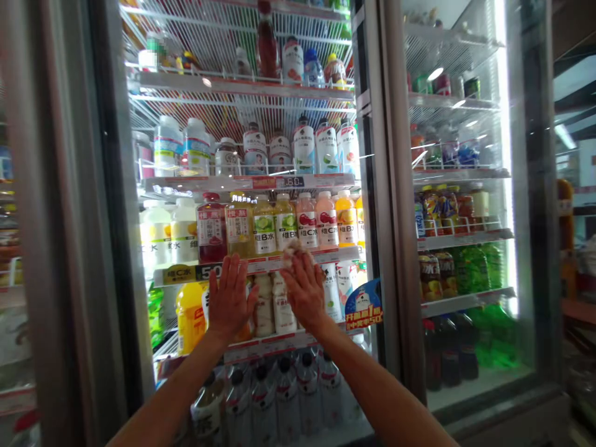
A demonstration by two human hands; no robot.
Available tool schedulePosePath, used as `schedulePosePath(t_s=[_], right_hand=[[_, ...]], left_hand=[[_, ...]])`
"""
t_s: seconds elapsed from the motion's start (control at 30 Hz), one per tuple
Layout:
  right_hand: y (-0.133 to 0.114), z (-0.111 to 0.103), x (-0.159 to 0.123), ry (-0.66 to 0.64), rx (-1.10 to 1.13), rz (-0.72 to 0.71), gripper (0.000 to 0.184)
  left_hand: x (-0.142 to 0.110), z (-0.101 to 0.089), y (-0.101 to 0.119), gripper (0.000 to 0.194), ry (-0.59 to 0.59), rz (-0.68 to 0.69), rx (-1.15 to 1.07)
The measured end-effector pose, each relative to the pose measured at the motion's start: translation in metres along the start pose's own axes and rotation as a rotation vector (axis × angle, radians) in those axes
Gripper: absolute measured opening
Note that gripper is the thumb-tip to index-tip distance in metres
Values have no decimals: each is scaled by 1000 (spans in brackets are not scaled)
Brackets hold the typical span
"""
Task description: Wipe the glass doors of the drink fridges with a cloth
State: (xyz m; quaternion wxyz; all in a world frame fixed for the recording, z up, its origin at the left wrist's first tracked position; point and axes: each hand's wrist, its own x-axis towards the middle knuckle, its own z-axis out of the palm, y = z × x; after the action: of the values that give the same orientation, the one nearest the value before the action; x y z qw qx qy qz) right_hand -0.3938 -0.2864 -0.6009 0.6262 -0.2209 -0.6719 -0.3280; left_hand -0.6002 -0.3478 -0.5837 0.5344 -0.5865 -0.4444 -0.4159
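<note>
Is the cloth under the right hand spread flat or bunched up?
Bunched up: the cloth shows as a crumpled wad at the fingers of the right hand; what lies under the palm is hidden.

Both forearms reach up and forward, left hand (230,300) and right hand (302,288) flattened.

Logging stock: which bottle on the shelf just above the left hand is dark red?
The red-capped bottle, above the left hand, between a whitish bottle and a yellowish bottle.
</note>
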Motion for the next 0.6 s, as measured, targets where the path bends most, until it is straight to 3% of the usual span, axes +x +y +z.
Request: schedulePosePath(t_s=[0.07, 0.2, 0.27, 0.37, 0.43, 0.47, 0.57, 0.6], right_hand=[[2, -2, -1, -40, 10, -34, 48], [42, -20, 6, 255, -118, 274, 54], [35, -16, 10, 300, -121, 308, 56], [-2, 1, 17, 61, -29, -21, 57], [-12, 5, 27, -47, 10, -168, 57], [-8, 3, 35, -29, 11, -133, 57], [17, -2, 61, 221, -41, 258, 58], [20, 0, 67, 272, -52, 327, 58]], left_hand=[[0, -1, 0, 70, 2, 11, 5], [-1, 3, 5, 71, 12, -10, 5], [-2, 5, 7, 70, 10, -25, 2], [-2, 0, 1, 70, -5, -6, 4], [-2, -8, -13, 69, -1, -11, 13], [-2, -12, -22, 67, 13, -46, 23], [-2, -20, -49, 64, 77, -227, 60], [-3, -21, -55, 64, 86, -266, 67]])
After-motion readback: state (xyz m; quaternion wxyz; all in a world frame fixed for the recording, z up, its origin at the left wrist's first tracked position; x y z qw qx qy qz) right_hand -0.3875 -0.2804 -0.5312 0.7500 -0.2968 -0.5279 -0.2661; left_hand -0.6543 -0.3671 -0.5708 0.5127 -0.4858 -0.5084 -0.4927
